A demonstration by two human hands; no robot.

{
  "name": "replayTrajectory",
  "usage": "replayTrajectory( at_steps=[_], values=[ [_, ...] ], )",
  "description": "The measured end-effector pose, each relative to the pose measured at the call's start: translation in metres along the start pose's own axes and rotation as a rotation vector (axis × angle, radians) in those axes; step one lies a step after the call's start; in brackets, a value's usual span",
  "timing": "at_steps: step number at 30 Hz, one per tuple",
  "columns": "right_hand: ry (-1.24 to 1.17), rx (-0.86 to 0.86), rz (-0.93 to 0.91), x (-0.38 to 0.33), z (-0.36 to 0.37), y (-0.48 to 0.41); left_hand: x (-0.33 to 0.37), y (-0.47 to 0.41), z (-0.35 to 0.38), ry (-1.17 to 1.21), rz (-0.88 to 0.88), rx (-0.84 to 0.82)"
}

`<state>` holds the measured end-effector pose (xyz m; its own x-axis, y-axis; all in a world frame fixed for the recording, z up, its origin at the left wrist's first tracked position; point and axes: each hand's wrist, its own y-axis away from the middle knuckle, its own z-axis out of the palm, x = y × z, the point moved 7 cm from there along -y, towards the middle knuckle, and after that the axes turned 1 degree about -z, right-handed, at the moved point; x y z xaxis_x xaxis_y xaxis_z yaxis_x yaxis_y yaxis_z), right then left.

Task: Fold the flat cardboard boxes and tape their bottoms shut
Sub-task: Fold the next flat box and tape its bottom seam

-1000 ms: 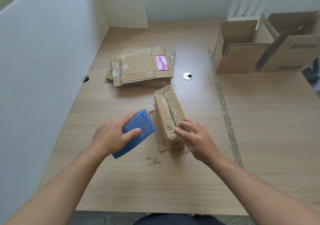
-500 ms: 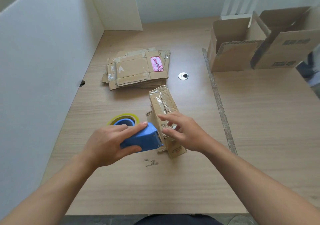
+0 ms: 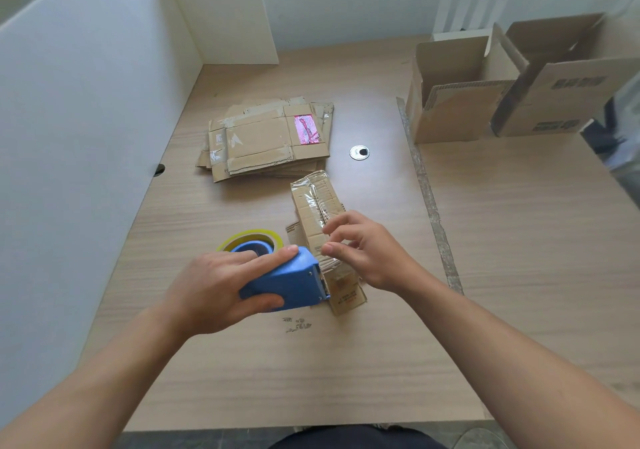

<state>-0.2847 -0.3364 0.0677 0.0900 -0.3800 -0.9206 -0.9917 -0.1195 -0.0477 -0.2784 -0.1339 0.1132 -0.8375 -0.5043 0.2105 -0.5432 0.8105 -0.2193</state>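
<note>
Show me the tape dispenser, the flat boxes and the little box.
tape dispenser (image 3: 291,282), head view, blue side.
flat boxes (image 3: 259,137), head view, top sheet of the pile.
little box (image 3: 309,194), head view, taped upper face.

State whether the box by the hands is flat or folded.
Folded: the small box stands as a block, clear tape along its seam.

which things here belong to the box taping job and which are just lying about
Job: blue tape dispenser gripped by the left hand; small box at the right hand; stack of flat boxes; open boxes at the far right.
Lying about: metal grommet; tape strip stuck along the table.
</note>
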Motion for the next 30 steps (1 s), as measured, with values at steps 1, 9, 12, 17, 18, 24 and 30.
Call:
replayTrajectory(
  at_steps=[1, 9, 12, 17, 18, 24, 30],
  values=[
    [0.031, 0.008, 0.001, 0.002, -0.003, 0.001, -0.001, -0.001, 0.003, 0.058, -0.034, -0.044],
    [-0.047, 0.214, 0.212, 0.047, -0.065, 0.022, -0.031, 0.000, 0.020, 0.303, -0.419, -0.404],
    [-0.170, 0.251, 0.371, 0.070, -0.062, 0.022, -0.029, -0.006, 0.028, 0.460, -0.511, -0.510],
    [-0.074, 0.220, 0.457, 0.088, -0.050, 0.013, -0.028, -0.015, 0.040, 0.486, -0.610, -0.591],
    [-0.037, 0.206, 0.462, 0.091, -0.048, 0.012, -0.028, -0.015, 0.043, 0.488, -0.624, -0.609],
    [0.147, 0.158, 0.475, 0.104, -0.042, 0.006, -0.032, -0.017, 0.058, 0.490, -0.684, -0.663],
    [-0.228, 0.014, 0.743, 0.130, 0.001, 0.021, -0.035, -0.016, 0.075, 0.492, -0.714, -0.700]
  ],
)
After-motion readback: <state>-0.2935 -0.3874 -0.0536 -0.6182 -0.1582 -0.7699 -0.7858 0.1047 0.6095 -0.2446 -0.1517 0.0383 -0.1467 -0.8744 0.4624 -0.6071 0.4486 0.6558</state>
